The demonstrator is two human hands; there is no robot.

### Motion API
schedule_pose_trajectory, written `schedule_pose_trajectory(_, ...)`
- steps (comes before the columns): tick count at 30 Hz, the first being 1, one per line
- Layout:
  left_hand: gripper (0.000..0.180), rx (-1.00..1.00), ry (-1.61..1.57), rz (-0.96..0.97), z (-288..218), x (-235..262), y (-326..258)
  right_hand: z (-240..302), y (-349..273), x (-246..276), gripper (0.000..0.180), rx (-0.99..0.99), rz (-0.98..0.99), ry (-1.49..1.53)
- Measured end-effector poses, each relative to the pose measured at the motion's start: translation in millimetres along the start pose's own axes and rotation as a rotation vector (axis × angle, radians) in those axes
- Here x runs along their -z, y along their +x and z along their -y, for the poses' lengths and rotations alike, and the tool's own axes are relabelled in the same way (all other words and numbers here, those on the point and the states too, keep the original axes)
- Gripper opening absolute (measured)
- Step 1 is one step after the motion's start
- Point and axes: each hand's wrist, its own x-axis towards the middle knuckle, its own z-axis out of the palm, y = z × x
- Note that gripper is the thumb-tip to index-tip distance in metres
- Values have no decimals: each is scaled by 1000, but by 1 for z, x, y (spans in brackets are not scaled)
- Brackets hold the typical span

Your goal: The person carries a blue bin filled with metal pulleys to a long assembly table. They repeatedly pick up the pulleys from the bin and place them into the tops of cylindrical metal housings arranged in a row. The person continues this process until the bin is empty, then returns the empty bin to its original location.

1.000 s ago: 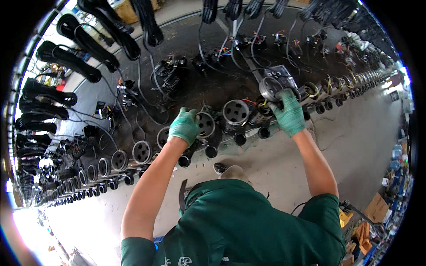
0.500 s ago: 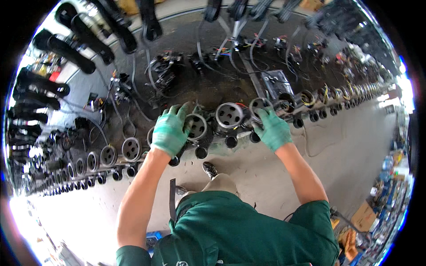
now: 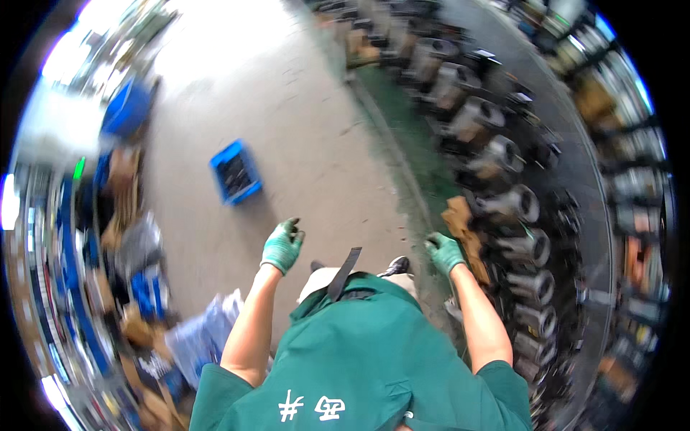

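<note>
Hanging empty, both gloved hands' fingers [image 3: 293, 228]; blue crate [image 3: 236, 172] well apart ahead.

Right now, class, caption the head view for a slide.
Gloved left hand and right hand hang empty over the floor, blue crate ahead.

You stand on a bare grey concrete floor [image 3: 302, 108], brightly lit at the upper left. A blue crate [image 3: 236, 172] sits on it, well apart from a blurred clutter of blue bins and cardboard [image 3: 122, 237] along your left. A green strip [image 3: 410, 154] runs beside the right-hand racks.
</note>
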Motion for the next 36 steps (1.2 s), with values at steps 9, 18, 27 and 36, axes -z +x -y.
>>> schedule_pose_trajectory(9, 41, 973, 3, -201, 375, 53, -318, 23, 130, -155, 36, -174, 371, -495)
schedule_pose_trajectory(18, 33, 1561, -1014, -286, 398, 22, -343, 263, 258, -302, 40, 8, 485, -504)
schedule_pose_trajectory(27, 42, 1493, -922, -318, 511, 171, -205, 371, 466, -549, 40, -11, 669, -563)
schedule_pose_trajectory(36, 42, 1326, -817, -293, 687, 282, 52, 475, 620, -818, 38, 63, 725, -372)
